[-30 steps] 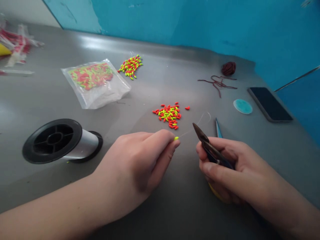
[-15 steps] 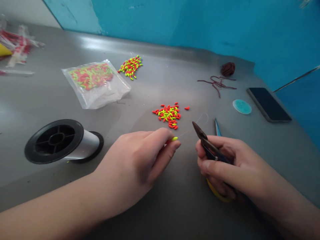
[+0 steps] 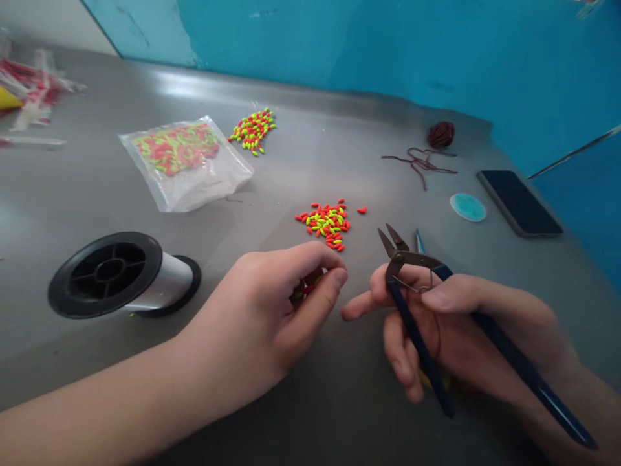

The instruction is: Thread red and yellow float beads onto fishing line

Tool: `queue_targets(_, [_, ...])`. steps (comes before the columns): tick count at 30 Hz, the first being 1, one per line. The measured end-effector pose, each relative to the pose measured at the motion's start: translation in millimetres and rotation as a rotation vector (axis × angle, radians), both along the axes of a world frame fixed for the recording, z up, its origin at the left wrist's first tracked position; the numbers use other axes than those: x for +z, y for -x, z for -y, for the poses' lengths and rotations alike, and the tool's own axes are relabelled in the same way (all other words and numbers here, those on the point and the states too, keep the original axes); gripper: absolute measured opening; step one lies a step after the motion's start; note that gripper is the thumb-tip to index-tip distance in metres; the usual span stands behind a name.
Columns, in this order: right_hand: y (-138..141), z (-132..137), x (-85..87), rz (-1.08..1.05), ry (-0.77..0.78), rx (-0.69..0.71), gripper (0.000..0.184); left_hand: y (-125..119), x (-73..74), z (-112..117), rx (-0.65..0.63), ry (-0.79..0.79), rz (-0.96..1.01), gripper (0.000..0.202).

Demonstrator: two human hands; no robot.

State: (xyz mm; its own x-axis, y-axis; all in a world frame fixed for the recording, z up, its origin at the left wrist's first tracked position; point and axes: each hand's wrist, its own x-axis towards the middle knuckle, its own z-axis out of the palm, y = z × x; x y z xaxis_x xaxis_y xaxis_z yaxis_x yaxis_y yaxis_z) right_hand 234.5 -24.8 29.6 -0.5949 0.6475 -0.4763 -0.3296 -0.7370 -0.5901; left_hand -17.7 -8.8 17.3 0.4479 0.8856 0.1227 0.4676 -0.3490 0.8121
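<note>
A spool (image 3: 104, 275) is resting toward the left of the counter (image 3: 310, 155), away from the back edge. The left hand (image 3: 269, 310) is curling its fingers around red and green beads (image 3: 310, 285), seemingly to keep them together. A bead pile (image 3: 326, 220) is lying just beyond, probably for easy reach. The right hand (image 3: 466, 353) is gripping cutters (image 3: 396, 259) by thumb, other fingers spread, letting the jaws gape.

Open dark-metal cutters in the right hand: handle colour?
Long, slim handles: dark blue, showing best in the head view.
</note>
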Motion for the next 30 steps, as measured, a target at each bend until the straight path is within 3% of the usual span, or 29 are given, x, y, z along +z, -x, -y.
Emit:
queue_targets(9, [1,-3,-0.9,-0.068,-0.114,0.041,0.027,-3,3.5,0,0.017,0.09,0.031,0.021])
queue_targets(11, [1,-3,-0.9,-0.016,-0.171,0.05,0.027,-6,6.5,-2,0.042,0.256,0.103,0.019])
queue_targets(15, [-1,-1,1.1,0.195,-0.322,-0.009,0.025,-7,10.4,-11,0.073,0.768,0.449,0.011])
queue_targets(17, [-2,0,2.3,0.277,-0.366,-0.026,0.026,-5,10.1,-15,0.088,0.88,0.607,0.011])
queue_targets(23, [-2,-4,11.0,0.347,-0.315,-0.147,0.041,0,7.8,-19,0.098,1.06,0.827,0.015])
queue_targets(27, [-3,-10,21.6,0.4,-0.232,-0.252,0.046,-2,8.4,-21,0.096,1.126,0.805,0.011])
queue_targets(30, [-8,-11,23.6,0.54,-0.285,-0.292,0.043,-2,7.9,-20,0.078,1.105,0.769,0.013])
